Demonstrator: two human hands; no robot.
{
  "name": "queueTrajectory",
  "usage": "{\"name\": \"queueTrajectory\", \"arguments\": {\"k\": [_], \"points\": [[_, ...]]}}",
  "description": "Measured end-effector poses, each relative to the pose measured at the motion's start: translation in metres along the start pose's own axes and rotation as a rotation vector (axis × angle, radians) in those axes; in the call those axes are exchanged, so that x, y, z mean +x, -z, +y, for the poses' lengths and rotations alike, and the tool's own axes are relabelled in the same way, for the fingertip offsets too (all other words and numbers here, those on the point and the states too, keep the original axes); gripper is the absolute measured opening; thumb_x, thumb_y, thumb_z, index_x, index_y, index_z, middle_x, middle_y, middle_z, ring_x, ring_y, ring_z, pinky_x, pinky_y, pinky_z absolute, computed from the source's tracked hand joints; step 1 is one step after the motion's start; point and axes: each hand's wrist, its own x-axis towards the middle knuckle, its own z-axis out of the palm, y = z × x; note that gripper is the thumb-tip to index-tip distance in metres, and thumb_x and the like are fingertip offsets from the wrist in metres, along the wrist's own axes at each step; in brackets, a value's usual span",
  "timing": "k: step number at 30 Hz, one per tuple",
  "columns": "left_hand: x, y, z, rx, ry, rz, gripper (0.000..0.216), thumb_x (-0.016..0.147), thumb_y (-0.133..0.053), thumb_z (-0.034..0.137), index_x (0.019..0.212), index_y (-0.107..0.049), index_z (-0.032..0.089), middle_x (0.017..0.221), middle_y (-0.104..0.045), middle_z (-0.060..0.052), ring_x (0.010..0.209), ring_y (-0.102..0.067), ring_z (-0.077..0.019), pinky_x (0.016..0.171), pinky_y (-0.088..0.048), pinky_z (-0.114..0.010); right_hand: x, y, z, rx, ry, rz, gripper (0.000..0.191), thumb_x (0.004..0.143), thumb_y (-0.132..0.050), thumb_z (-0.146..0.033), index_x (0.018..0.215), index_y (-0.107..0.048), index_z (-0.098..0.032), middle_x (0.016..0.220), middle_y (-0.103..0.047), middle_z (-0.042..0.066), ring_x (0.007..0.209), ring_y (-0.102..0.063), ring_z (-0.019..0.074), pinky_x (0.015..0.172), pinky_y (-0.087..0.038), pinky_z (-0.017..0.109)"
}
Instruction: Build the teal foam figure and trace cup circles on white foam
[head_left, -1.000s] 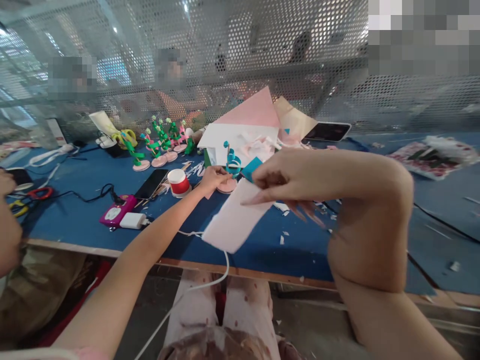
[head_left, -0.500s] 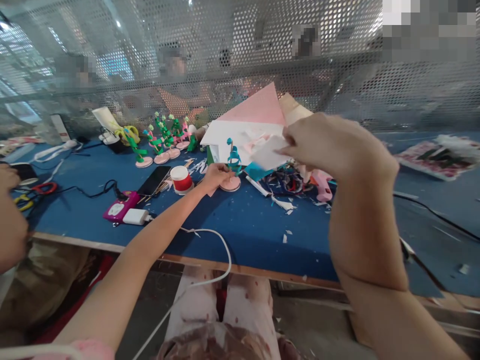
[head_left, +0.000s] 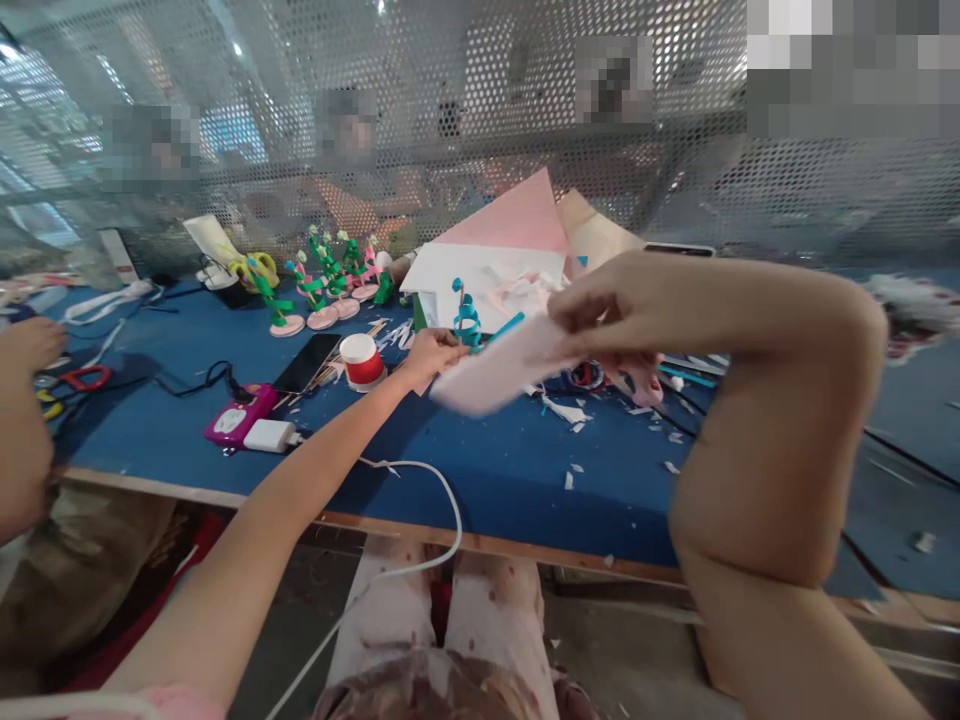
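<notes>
My left hand (head_left: 435,357) is closed around the lower stem of a paper plant with a teal spiral (head_left: 466,325), which stands upright on the table. A pale pinkish piece of paper (head_left: 491,372), smeared by motion, hangs from my right hand (head_left: 600,315), whose fingers pinch its upper right end. The paper covers the plant's round base. Behind both hands lies a stack of white and pink sheets (head_left: 517,215) with crumpled scraps on top. Close to my left wrist is a red and white tub (head_left: 361,360).
Finished-looking green and pink paper plants (head_left: 322,285) stand at the back left. A purple power strip (head_left: 244,418), a dark phone (head_left: 309,362) and a white cable (head_left: 442,480) lie on the blue table. Another person's hand (head_left: 34,345) is at the left edge, near red-handled scissors (head_left: 86,378).
My right hand has brought the pale paper down and toward me, from over the sheets to in front of the plant's base. My left hand has kept its hold.
</notes>
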Motion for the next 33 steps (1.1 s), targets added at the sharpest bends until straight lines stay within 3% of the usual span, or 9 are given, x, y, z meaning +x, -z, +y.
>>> {"name": "queueTrajectory", "arguments": {"k": [2,7,12,17,20,22,27,31,33], "points": [[0.002,0.000,-0.003,0.018,-0.013,0.015,0.023,0.061,-0.071,0.027,0.052,-0.053,0.015,0.048,-0.055,0.003,0.048,-0.051,-0.0083,0.053,-0.040,-0.022,-0.002,0.001,-0.005,0.058,0.048,-0.095,0.032,0.084,-0.050,-0.043,0.072,-0.060,-0.015,0.056,-0.057,0.001,0.052,-0.052,0.0096,0.054,-0.034,0.025],[0.006,0.001,-0.012,0.032,-0.082,-0.050,0.027,0.061,-0.071,0.031,0.052,-0.052,0.014,0.051,-0.058,0.000,0.056,-0.056,-0.0105,0.058,-0.042,-0.024,0.003,0.001,-0.001,-0.272,-0.453,0.330,0.032,0.085,-0.050,-0.033,0.068,-0.062,-0.009,0.064,-0.062,0.011,0.074,-0.059,0.0196,0.063,-0.036,0.031],[0.007,0.001,-0.014,0.096,-0.055,-0.001,0.026,0.058,-0.073,0.030,0.052,-0.053,0.015,0.048,-0.055,0.003,0.053,-0.054,-0.0095,0.056,-0.041,-0.023,0.002,-0.001,-0.004,-0.084,-0.037,-0.036,0.033,0.085,-0.049,-0.040,0.072,-0.061,-0.013,0.067,-0.063,0.005,0.063,-0.058,0.0126,0.059,-0.038,0.026],[0.005,0.001,-0.008,0.032,-0.070,-0.050,0.028,0.059,-0.071,0.031,0.050,-0.051,0.015,0.050,-0.057,0.001,0.053,-0.054,-0.0100,0.056,-0.041,-0.024,0.003,-0.003,-0.018,-0.417,-0.342,0.281,0.032,0.087,-0.043,-0.030,0.069,-0.060,-0.009,0.065,-0.061,0.015,0.069,-0.059,0.0222,0.057,-0.034,0.030],[0.002,0.002,-0.002,0.079,-0.037,0.003,0.025,0.056,-0.072,0.026,0.048,-0.051,0.014,0.048,-0.054,0.002,0.050,-0.049,-0.0088,0.051,-0.037,-0.023,0.005,-0.008,-0.028,-0.267,0.006,-0.004,0.029,0.084,-0.049,-0.037,0.073,-0.062,-0.014,0.061,-0.062,0.007,0.060,-0.057,0.0148,0.057,-0.035,0.025],[0.001,0.002,0.000,0.067,-0.024,0.023,0.024,0.054,-0.072,0.023,0.048,-0.051,0.014,0.046,-0.051,0.004,0.049,-0.047,-0.0080,0.050,-0.035,-0.022,0.009,-0.013,-0.033,-0.215,0.061,-0.085,0.027,0.082,-0.052,-0.038,0.074,-0.063,-0.015,0.060,-0.062,0.005,0.057,-0.057,0.0144,0.057,-0.037,0.025],[0.000,0.000,0.002,0.043,-0.016,-0.020,0.025,0.062,-0.068,0.028,0.049,-0.051,0.014,0.048,-0.053,0.003,0.051,-0.049,-0.0081,0.053,-0.036,-0.022,0.021,-0.023,-0.037,-0.372,-0.197,0.347,0.026,0.084,-0.048,-0.030,0.078,-0.065,-0.012,0.060,-0.063,0.012,0.065,-0.061,0.0222,0.060,-0.039,0.029],[-0.001,0.001,0.005,0.118,-0.009,0.020,0.022,0.060,-0.070,0.022,0.048,-0.053,0.013,0.048,-0.052,0.003,0.051,-0.047,-0.0079,0.053,-0.035,-0.022,0.016,-0.019,-0.036,-0.133,0.112,-0.132,0.029,0.084,-0.050,-0.039,0.074,-0.063,-0.015,0.054,-0.062,0.005,0.053,-0.058,0.0149,0.056,-0.040,0.024],[-0.001,0.001,0.006,0.112,-0.007,0.020,0.022,0.059,-0.071,0.022,0.049,-0.053,0.013,0.048,-0.053,0.003,0.051,-0.048,-0.0083,0.053,-0.035,-0.023,0.011,-0.016,-0.034,-0.214,-0.038,-0.026,0.026,0.085,-0.049,-0.034,0.079,-0.063,-0.014,0.064,-0.065,0.009,0.062,-0.062,0.0180,0.058,-0.041,0.025]]}}
